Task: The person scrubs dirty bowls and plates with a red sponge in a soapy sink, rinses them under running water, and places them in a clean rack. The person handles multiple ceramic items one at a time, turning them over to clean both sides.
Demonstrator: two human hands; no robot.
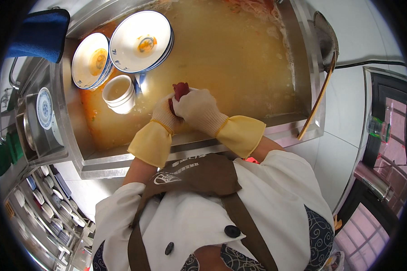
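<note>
Both my hands meet over the murky water of a steel sink, in white knit gloves worn over yellow rubber cuffs. A dark red cloth (180,90) is squeezed between my left hand (165,113) and my right hand (200,110), its bunched end sticking out above the fingers. Beyond them, stacked white bowls (140,42) with blue rims lean in the water, orange residue in the top one. Left of these rests a second bowl stack (90,62), also stained orange. Nested white cups (118,94) stand nearer to my left hand.
The sink's front rim (190,149) runs before my apron. A mesh strainer (325,40) with a wooden handle (317,105) leans at the right edge. A blue towel (40,34) hangs upper left. Plates (44,108) sit in the left basin; racked dishes (51,203) stand lower left.
</note>
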